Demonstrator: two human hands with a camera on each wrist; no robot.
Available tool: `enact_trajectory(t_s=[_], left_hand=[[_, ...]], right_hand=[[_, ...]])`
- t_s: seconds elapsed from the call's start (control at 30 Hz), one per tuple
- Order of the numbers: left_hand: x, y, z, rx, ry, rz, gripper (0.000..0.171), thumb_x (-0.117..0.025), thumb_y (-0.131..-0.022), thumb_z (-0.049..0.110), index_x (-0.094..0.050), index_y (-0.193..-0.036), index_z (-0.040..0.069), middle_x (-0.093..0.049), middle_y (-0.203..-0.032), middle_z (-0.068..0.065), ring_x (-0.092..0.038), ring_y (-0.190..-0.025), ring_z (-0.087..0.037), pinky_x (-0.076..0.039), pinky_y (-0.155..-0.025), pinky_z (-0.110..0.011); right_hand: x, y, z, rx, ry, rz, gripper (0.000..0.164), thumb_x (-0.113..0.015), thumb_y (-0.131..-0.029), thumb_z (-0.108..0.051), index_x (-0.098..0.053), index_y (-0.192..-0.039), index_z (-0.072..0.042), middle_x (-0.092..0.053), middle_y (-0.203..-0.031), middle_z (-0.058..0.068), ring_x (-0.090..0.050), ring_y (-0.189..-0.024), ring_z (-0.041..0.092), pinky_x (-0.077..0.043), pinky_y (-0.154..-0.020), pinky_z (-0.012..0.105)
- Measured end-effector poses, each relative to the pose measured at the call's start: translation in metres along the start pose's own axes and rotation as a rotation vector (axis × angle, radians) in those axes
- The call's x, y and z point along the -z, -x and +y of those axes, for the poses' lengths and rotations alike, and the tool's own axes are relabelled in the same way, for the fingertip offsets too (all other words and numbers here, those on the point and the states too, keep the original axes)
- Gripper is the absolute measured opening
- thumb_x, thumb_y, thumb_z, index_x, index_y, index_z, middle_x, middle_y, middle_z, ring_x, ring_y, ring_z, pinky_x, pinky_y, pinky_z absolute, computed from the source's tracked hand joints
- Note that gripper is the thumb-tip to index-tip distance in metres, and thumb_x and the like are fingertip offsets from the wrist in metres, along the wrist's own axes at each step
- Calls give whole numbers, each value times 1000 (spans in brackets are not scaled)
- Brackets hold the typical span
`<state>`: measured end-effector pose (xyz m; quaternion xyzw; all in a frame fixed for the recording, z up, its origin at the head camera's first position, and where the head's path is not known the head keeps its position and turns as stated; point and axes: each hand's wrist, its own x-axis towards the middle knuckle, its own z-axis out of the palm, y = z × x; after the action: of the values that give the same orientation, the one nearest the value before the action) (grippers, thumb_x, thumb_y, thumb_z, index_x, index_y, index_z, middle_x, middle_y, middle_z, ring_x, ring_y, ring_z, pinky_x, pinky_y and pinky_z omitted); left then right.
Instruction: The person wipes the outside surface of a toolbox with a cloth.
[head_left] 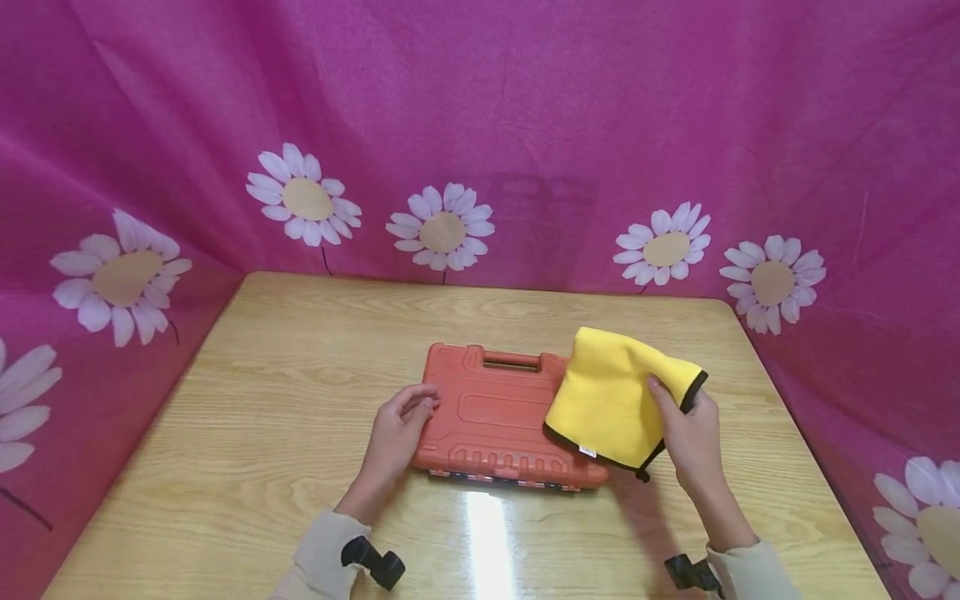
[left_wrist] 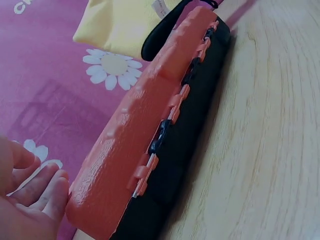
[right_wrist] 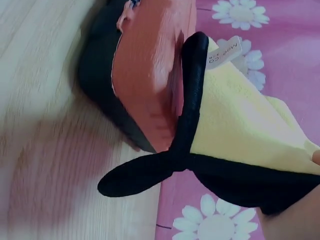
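A red plastic carrying case with a dark lower half lies flat on the table, its handle toward the back wall. My left hand touches the case's left edge with loosely bent fingers; the left wrist view shows those fingertips right at its corner. In my right hand a yellow cloth with black edging is pinched between thumb and fingers. The cloth hangs over the right part of the case, hiding its right side in the head view. A white label and a black loop show on the cloth's border.
The wooden table carries the case and ends at pink curtains printed with white daisies at the back and both sides. Hinges or latches line the case's near side. Light reflects off the table's front.
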<state>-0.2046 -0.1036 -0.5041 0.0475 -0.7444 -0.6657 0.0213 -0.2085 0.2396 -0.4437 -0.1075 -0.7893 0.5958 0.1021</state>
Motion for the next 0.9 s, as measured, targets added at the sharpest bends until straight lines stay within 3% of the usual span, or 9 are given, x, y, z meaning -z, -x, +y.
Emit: enact_trajectory(t_s=[0.3,0.9], left_hand=[[1,-4,-4,-18,9,26,26,-54,-101,2,-63,-125,-5,-66,-122,-19,-63,-115,-29,-51,-96,-30],[6,-4,-7,12,2,42,25,-55,-102,4,-64,-125,-1,-66,-123,-16,-62,-117,-27,-49,-100,-35]], right_hand=[[14,-11,6,-4,8,124,36,-66,-97,-32,-59,-119,-5,-63,-94,-6,-60,-81,7,-53,-65,18],[25,-32,5,-14,36,226,36,-64,-98,-33,-57,-121,-7,-59,-102,-1,-58,-85,8,-50,-66,14]])
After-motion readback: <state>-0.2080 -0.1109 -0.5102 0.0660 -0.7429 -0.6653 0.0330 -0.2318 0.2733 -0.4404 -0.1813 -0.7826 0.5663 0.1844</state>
